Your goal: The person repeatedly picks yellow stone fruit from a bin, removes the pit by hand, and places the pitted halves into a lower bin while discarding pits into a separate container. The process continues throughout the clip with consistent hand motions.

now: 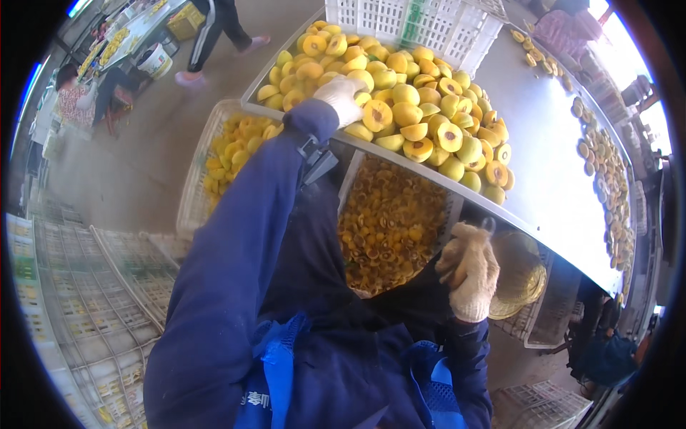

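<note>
My left hand (341,101), in a pale knit glove, reaches onto a heap of yellow peaches (405,115) on a metal table; many are cut halves with pits or brown centres showing. Its fingertips touch fruit near the heap's front edge, but whether they grip a piece is hidden. Lower right, my gloved right hand (470,271) is curled above my thigh, below the table edge. From its fist sticks a small metal loop-ended tool (488,224). Between my legs stands a crate of brownish-yellow pits and fruit scraps (394,225).
A crate of yellow peach pieces (236,142) stands left of the table. A white plastic crate (370,24) sits behind the heap. Fruit halves (603,177) line the table's far right edge. Stacked crates (96,300) are at lower left. One person walks (214,37); another sits (77,102).
</note>
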